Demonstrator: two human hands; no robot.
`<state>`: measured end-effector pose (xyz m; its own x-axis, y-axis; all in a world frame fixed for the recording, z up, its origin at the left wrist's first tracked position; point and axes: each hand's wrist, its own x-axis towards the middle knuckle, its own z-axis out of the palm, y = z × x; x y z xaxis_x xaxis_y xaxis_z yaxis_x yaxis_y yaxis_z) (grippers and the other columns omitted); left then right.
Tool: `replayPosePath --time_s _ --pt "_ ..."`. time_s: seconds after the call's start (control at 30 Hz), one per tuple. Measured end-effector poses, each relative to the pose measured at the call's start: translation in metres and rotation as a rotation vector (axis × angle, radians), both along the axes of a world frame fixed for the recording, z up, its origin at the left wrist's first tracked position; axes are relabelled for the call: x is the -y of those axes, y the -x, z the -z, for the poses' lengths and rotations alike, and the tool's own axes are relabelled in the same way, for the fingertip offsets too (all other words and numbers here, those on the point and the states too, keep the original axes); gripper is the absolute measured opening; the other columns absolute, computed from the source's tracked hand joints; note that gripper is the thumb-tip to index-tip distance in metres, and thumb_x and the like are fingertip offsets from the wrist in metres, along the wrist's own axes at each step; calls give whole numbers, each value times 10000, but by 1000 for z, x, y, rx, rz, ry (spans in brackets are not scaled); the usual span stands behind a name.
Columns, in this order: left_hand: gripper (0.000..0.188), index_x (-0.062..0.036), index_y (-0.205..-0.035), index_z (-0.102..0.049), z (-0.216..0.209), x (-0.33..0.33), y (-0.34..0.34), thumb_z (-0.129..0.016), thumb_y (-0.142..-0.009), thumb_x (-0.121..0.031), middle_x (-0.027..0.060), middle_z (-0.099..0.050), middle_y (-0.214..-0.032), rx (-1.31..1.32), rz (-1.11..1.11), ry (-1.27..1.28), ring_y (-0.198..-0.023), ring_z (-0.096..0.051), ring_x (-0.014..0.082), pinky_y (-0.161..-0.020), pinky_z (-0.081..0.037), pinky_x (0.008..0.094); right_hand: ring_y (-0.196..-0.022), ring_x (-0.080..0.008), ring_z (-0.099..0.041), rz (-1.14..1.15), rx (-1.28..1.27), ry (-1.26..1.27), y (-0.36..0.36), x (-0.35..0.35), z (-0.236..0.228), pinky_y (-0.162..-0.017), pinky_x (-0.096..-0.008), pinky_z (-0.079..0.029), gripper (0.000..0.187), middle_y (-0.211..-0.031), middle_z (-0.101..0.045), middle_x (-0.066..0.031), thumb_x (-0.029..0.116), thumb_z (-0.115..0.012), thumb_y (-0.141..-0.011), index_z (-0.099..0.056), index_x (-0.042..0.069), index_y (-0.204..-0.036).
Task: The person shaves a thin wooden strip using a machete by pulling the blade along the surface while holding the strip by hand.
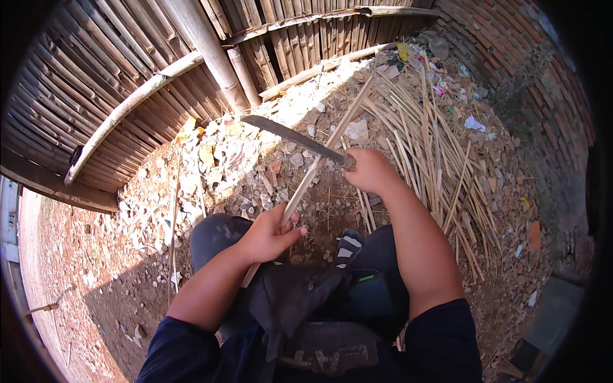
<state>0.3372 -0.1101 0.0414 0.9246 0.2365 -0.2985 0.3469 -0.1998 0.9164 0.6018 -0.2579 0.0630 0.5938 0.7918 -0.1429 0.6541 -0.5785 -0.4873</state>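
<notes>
My left hand (271, 235) grips a long pale bamboo strip (299, 193) near its lower end, above my left knee. The strip slants up and to the right, away from me, and its lower end passes under my left wrist. My right hand (370, 171) is closed round the handle of a machete (290, 135). Its dark, slightly curved blade points left and lies across the strip, about midway along it. Whether the edge is cutting into the strip cannot be made out. Dark cloth lies over my lap (287, 293).
Many split bamboo strips (434, 147) lie in a loose pile to the right. Ahead and left stands a bamboo-slat wall (96, 83) with a thick post (207, 51). A brick wall (536, 83) rises at right. Stones and litter cover the ground (255, 166).
</notes>
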Motion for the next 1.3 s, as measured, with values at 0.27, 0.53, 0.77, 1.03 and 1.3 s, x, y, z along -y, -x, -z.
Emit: replayPosePath --time_s 0.27,0.53,0.77,1.03,1.3 --pt "355 -49 -1026 -552 2 0 4 -810 -887 -249 -20 -472 -640 12 19 -39 -586 -475 94 -547 -392 305 -915 -376 -708 -79 -41 67 4 1 -9 -814 -490 -558 348 -899 -727 -207 251 -716 -789 -720 58 -1079" --pt "362 -48 -1050 -558 9 -3 1 -810 -890 -253 -32 -484 -661 1 -19 83 -604 -467 77 -547 -387 288 -1024 -395 -690 -49 -109 46 5 1 -14 -885 -469 -541 412 -1062 -721 -231 261 -737 -798 -715 36 -1143" --pt "307 -66 -1055 -543 -6 0 0 -791 -927 -195 -56 -490 -775 -78 53 35 -710 -457 48 -636 -403 247 -1013 -395 -693 52 -222 73 -14 5 -7 -902 -437 -539 466 -1065 -717 -248 261 -775 -792 -711 36 -1195" --pt "287 -68 -1048 -537 -8 0 -1 -778 -933 -172 -49 -522 -803 -131 54 46 -714 -488 43 -635 -410 242 -1027 -383 -689 29 -397 164 -23 2 3 -936 -456 -539 445 -1071 -715 -244 268 -718 -788 -702 27 -1162" --pt "368 -41 -1045 -558 5 0 -1 -803 -898 -272 -9 -522 -705 -30 60 34 -632 -488 92 -563 -402 294 -957 -375 -703 -95 -131 72 -25 8 28 -880 -446 -537 456 -976 -724 -230 265 -782 -777 -711 13 -1150"
